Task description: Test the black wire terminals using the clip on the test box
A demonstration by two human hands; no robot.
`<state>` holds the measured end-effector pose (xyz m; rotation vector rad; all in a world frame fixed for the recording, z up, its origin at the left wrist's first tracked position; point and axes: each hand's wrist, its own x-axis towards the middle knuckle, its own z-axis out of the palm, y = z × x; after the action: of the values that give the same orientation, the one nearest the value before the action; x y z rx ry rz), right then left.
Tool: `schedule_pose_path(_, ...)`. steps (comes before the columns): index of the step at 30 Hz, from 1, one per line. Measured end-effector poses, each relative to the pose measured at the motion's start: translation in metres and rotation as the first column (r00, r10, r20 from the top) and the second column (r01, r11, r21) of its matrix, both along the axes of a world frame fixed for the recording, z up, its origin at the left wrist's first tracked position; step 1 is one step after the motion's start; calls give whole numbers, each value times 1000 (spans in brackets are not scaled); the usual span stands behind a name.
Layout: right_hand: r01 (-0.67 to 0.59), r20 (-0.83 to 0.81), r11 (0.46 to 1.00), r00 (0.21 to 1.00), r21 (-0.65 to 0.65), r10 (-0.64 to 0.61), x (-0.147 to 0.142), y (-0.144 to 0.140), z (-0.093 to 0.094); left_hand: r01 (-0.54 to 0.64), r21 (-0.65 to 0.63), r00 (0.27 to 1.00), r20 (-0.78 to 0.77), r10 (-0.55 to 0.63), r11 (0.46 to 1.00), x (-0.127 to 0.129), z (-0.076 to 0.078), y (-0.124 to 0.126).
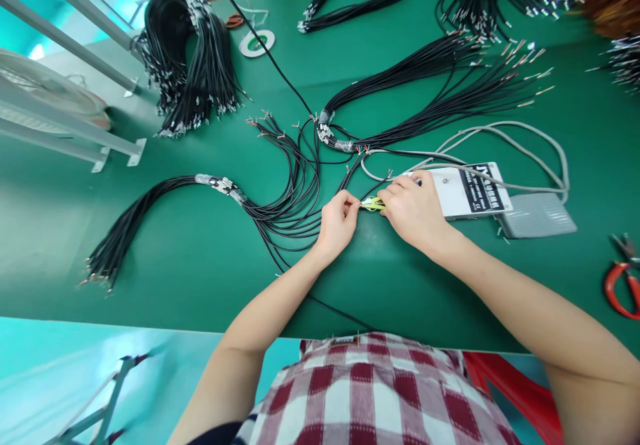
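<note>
Green bench [190, 265] strewn with black wire bundles [280, 192]; left hand [336, 224] pinches a wire end, right hand [414, 210] pinches a small yellow-green piece [371, 203] against it, fingertips meeting to steady both mid-table.

A broad green worktop [165, 258] fills the scene — matte, evenly lit, with soft glare near its far edge. Grey metal frame rails [75, 132] run along the left side, bolted down by small brackets. Beyond and below the worktop's edges lies a pale turquoise floor [75, 378] — glossy, catching reflections of overhead light.
</note>
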<state>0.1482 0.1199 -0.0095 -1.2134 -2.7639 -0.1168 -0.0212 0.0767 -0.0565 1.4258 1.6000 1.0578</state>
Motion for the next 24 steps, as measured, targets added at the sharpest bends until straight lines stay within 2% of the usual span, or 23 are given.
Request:
schedule_pose_path(2,-20,-58,1000,998,3,20,8,-4,5,0,-1,1000,-3,0,1000,0,1,0)
schedule_pose_path(5,11,-263,999,965,44,1,37,-19,7,3,-13,1000,9,-3,1000,-1,2,0)
schedule_pose_path(7,169,-432,983,894,77,-119,60,-35,1,4,-23,1000,18,-4,1000,-2,2,0)
schedule_pose_path(9,294,-532,952,821,81,-208,79,-53,-9,8,-28,1000,21,-7,1000,-2,2,-1)
schedule_pose_path(12,298,-511,953,830,63,-225,89,-72,-28,4,-21,1000,13,-3,1000,-2,2,0)
schedule_pose_path(16,293,-464,950,860,107,-213,85,-77,-44,3,-4,1000,-11,-3,1000,-4,2,0)
schedule_pose_path(21,298,-487,936,856,190,-174,85,-68,-46,-34,-5,999,-7,34,999,-10,3,-6)
schedule_pose_path(24,273,-521,944,842,185,-142,84,-70,-40,-39,-13,991,126,40,999,-22,10,-6)
